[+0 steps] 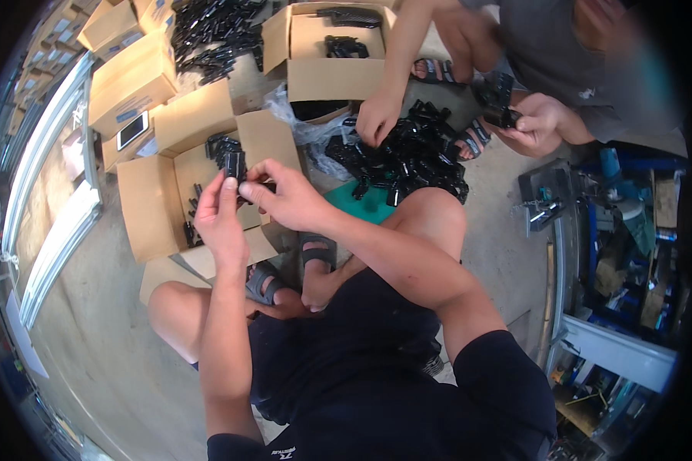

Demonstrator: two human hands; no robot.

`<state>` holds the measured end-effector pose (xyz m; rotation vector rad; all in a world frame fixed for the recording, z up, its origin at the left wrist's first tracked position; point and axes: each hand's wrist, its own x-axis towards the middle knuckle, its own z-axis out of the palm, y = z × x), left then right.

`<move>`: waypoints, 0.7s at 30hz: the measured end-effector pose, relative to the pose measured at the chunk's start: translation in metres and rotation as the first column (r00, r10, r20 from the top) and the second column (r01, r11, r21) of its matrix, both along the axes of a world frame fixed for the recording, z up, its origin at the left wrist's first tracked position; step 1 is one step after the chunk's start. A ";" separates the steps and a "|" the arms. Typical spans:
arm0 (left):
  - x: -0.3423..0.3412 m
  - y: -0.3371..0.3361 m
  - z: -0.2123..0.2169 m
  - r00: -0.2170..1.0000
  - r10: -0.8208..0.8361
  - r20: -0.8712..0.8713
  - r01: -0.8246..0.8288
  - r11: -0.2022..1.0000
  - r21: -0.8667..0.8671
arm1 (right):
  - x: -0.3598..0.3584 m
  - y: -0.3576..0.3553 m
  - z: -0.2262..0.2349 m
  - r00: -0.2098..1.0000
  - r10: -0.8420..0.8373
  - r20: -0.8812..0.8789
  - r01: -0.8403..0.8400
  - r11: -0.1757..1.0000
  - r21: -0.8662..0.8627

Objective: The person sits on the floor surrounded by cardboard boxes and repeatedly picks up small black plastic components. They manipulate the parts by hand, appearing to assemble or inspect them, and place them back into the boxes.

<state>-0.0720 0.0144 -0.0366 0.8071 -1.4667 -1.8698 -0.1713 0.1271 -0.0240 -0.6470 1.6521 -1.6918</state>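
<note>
My left hand (219,211) and my right hand (284,196) are raised together over an open cardboard box (150,207). Both pinch a small black plastic part (237,167) between their fingertips, the left from the side, the right from above. Several more black parts lie in the box beneath. A heap of the same black parts (407,157) lies on the floor just beyond my right knee.
Another person squats opposite, one hand (377,115) in the heap, the other hand (534,123) holding black parts. More cardboard boxes (334,65) stand around; a phone (132,129) lies on one. Tools and a blue rack (615,230) are at right.
</note>
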 end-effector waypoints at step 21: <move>0.027 -0.040 0.003 0.946 -0.234 0.223 0.264 0.958 -0.115 | -0.050 0.077 -0.064 0.686 0.599 -0.413 0.038 0.537 0.843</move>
